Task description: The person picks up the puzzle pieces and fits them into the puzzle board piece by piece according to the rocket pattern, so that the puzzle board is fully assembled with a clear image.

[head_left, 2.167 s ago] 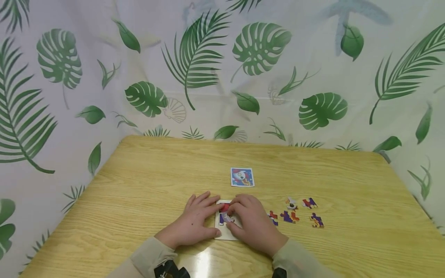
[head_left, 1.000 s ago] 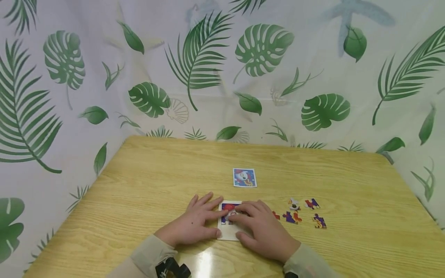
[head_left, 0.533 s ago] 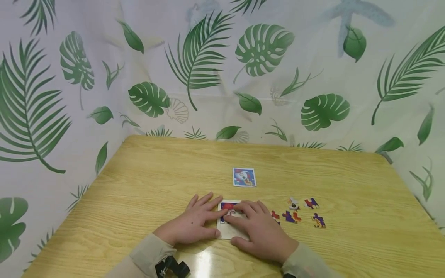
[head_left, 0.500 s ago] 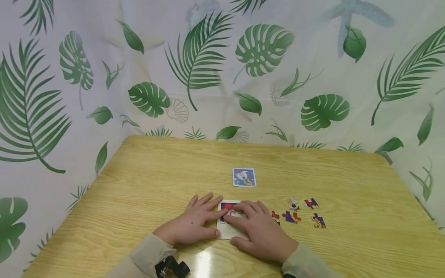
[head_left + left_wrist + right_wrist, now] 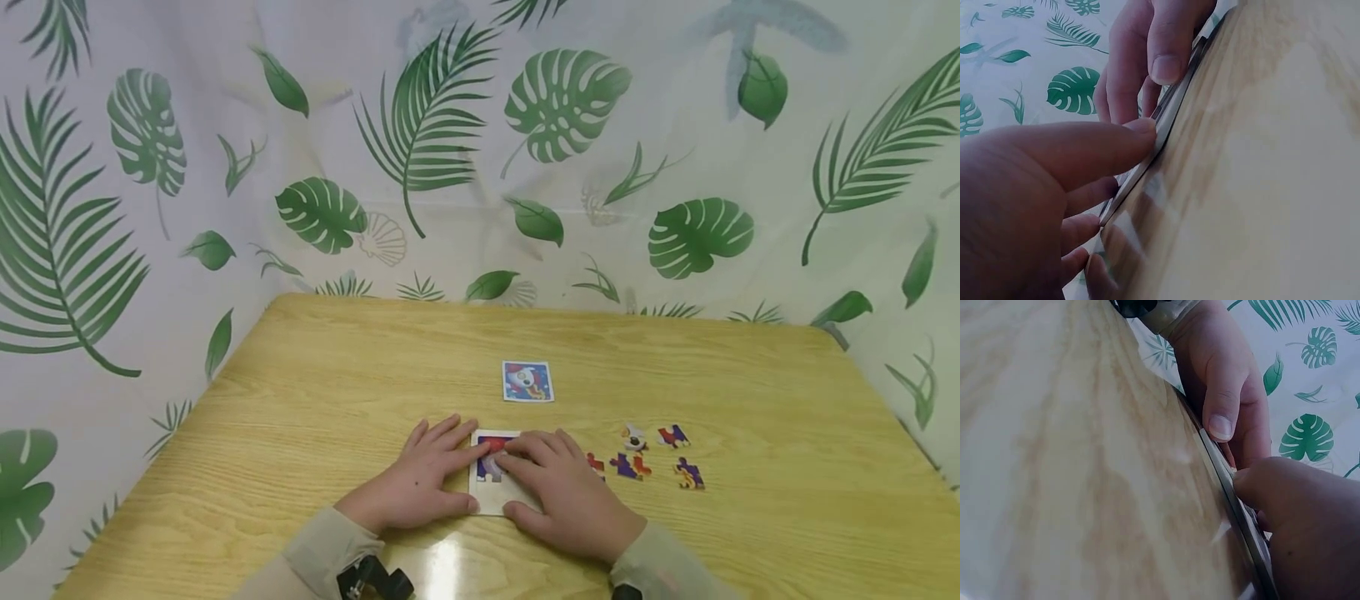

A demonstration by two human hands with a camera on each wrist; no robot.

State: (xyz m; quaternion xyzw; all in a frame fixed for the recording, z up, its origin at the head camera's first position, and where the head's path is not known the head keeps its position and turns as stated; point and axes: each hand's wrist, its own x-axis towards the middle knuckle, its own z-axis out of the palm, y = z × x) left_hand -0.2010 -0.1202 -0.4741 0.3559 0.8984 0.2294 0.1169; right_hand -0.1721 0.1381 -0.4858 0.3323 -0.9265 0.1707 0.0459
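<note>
A shallow puzzle board with a pale border lies on the table, with red and purple picture pieces fitted along its upper part. My left hand rests over its left edge, fingers straight, index fingertip on the pieces and thumb at the lower left corner. From the right, my right hand touches the pieces with its front fingers, thumb apart on the board; it hides the board's right part. The left wrist view shows my left thumb at the board's near edge.
Several loose jigsaw pieces lie right of my right hand, one partly hidden by it. A small picture card showing a white rocket-like figure lies beyond the board. The wooden table ends at a leaf-patterned cloth.
The right hand earlier bent its fingers over a piece on the board; now they lie flatter on the fitted pieces. The left hand has barely moved. The loose pieces stay where they were.
</note>
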